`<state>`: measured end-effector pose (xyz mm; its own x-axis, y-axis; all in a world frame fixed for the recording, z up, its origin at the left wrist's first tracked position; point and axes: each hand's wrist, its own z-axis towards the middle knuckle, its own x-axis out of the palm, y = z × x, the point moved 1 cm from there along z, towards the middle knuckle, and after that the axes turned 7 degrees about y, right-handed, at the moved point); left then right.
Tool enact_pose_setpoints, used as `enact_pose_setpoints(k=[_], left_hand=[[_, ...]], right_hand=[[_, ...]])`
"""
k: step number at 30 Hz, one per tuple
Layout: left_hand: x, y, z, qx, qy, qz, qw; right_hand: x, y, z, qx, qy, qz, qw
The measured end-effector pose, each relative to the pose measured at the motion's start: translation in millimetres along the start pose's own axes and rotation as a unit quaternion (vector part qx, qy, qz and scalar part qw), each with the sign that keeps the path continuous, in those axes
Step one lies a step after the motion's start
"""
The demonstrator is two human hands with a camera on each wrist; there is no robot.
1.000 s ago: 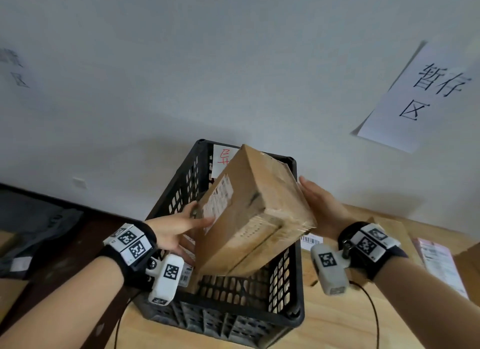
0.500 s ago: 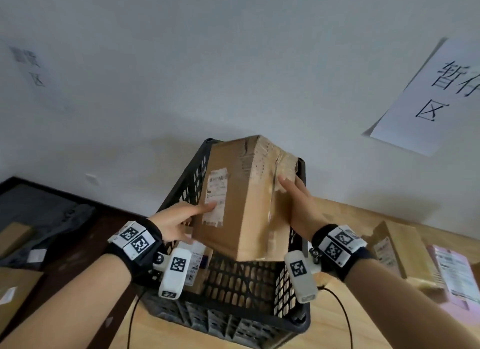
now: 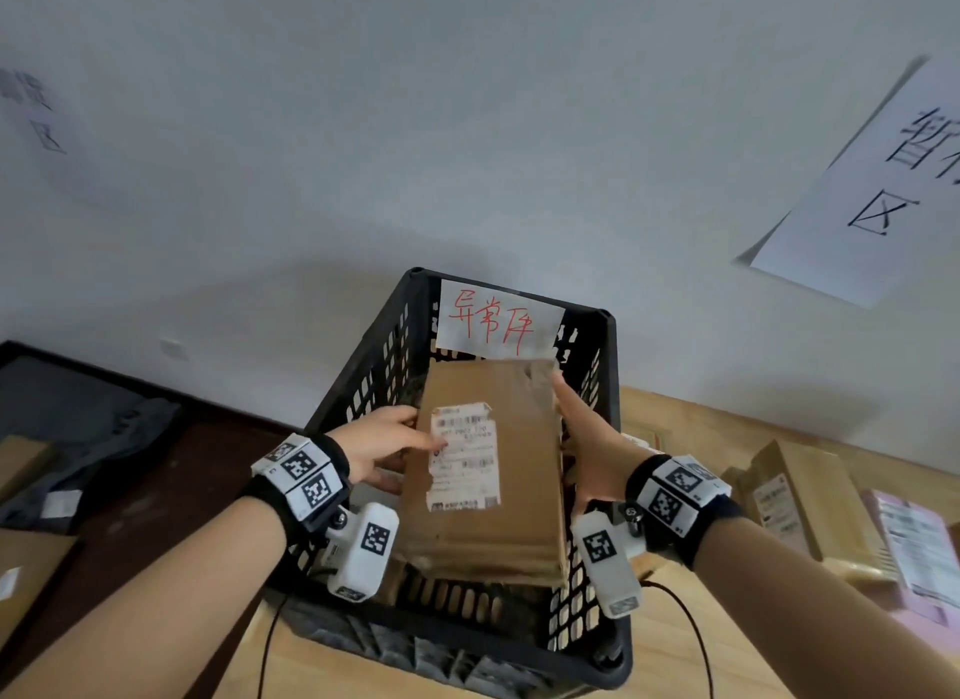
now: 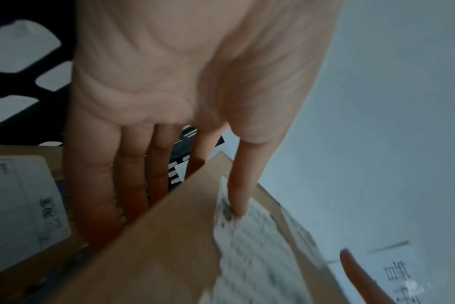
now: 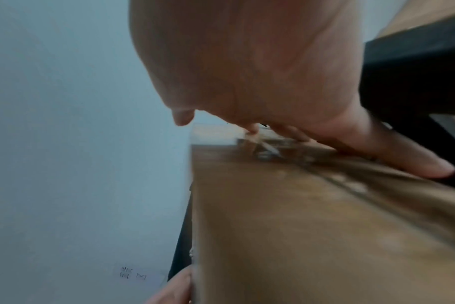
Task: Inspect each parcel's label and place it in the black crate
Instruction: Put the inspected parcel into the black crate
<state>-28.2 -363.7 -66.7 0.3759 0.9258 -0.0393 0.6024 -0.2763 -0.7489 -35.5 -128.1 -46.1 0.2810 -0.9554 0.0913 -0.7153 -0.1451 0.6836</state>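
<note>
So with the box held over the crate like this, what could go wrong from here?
1. The cardboard parcel is held only between the left hand and the right hand, with mostly straight fingers; it might slip and drop.
2. The left thumb presses on the torn shipping label, which could tear further.
3. Another parcel already lies in the black crate, so this one may land tilted.

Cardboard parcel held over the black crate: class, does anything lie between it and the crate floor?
Yes. Another parcel already lies in the black crate, under the left side of the cardboard parcel.
</note>
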Motion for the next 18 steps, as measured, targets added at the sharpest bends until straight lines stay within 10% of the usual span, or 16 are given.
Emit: enact_pose_setpoints(k=[18], left_hand=[[24,35,63,-0.231,0.081,-0.105,0.964]], right_hand=[[21,-44,51,0.157,-0.068,-0.11,0.979]])
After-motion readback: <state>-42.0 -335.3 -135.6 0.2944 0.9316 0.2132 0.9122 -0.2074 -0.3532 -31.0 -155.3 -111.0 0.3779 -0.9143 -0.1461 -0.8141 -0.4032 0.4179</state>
